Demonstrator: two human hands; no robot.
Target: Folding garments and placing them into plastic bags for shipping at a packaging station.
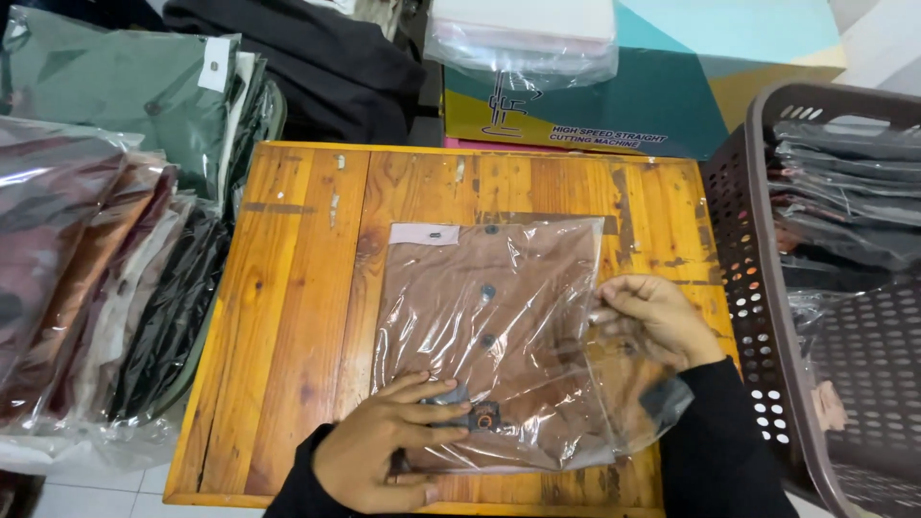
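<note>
My left hand [379, 451] lies flat, fingers spread, pressing the shirt [489, 317] at its near edge on the table [288, 288]. My right hand [652, 321] pinches the bag [537, 384] at its right edge. The slick film could slip or crease. Both wrists angle inward.

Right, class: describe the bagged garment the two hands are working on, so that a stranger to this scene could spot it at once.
Start at the wooden table in the middle, between a stack of bagged clothes on the left and a brown plastic basket on the right. On it lies a brown buttoned garment in a clear plastic bag, with the left hand and right hand on it. It alone lies flat and single.
</note>
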